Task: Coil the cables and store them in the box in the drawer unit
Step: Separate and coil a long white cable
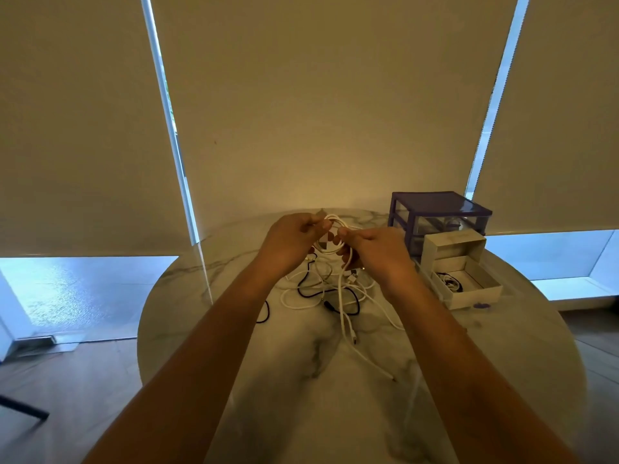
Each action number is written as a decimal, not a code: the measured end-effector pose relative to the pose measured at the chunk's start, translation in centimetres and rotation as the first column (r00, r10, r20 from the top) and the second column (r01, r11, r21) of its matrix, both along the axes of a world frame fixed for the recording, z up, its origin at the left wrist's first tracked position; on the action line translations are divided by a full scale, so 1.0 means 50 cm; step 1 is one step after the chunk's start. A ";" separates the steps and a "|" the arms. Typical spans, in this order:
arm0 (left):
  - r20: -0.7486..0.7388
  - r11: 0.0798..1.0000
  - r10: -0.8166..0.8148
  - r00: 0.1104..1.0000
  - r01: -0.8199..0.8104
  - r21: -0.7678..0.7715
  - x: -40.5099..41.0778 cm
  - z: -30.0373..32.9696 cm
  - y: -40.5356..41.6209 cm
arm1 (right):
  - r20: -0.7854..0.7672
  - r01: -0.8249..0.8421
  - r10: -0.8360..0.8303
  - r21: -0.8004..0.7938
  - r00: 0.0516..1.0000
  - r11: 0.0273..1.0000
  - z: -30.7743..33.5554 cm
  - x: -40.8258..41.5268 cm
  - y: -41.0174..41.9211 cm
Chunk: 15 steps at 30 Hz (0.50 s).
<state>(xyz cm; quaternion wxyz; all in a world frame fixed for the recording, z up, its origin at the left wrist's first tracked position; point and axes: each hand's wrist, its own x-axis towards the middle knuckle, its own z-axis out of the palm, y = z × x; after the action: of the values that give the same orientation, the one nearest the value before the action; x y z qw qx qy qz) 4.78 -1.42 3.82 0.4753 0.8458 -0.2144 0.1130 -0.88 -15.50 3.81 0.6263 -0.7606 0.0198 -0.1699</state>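
Observation:
Both hands are raised over the round marble table (268,380). My left hand (291,241) pinches the top of a small loop of white cable (341,289), and my right hand (375,251) grips the same loop on its right side. The cable's free end trails down onto the table toward me. Under the hands lies a tangle of white and black cables (321,293). To the right stands a purple drawer unit (438,209) with a clear drawer pulled out. In that drawer sits an open white box (469,293) holding a coiled cable.
Beige roller blinds (318,95) hang right behind the table, with bright window strips below them. Wooden floor (67,380) lies to the left and right of the table. A dark chair leg (23,406) shows at the lower left.

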 end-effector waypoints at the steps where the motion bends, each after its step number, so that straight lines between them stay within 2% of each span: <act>1: -0.031 1.000 -0.012 0.999 0.012 -0.009 0.000 -0.001 0.000 | 0.006 0.011 -0.011 -0.020 1.000 1.000 -0.002 0.001 -0.001; 3: -0.108 0.996 -0.061 0.992 0.054 -0.074 -0.002 -0.003 0.001 | 0.019 0.028 -0.027 -0.055 0.999 0.998 -0.007 0.002 -0.002; 8: -0.288 0.920 -0.253 0.924 0.137 -0.368 -0.016 -0.009 0.015 | 0.021 0.022 -0.021 -0.055 1.000 0.998 -0.007 0.011 0.002; 11: -0.333 0.895 -0.302 0.893 0.146 -0.421 -0.020 -0.011 0.030 | 0.013 0.021 -0.020 -0.029 1.000 0.999 -0.008 0.014 0.002; 15: -0.367 0.866 -0.356 0.859 0.156 -0.475 -0.014 -0.014 0.048 | 0.031 0.044 -0.041 -0.074 0.999 0.996 -0.010 0.018 0.002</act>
<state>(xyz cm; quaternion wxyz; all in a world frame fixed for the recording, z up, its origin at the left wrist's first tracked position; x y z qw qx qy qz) 4.07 0.95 3.12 0.6964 0.6859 -0.1837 -0.1042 0.02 -15.43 3.32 0.5941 -0.7802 0.0205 -0.1948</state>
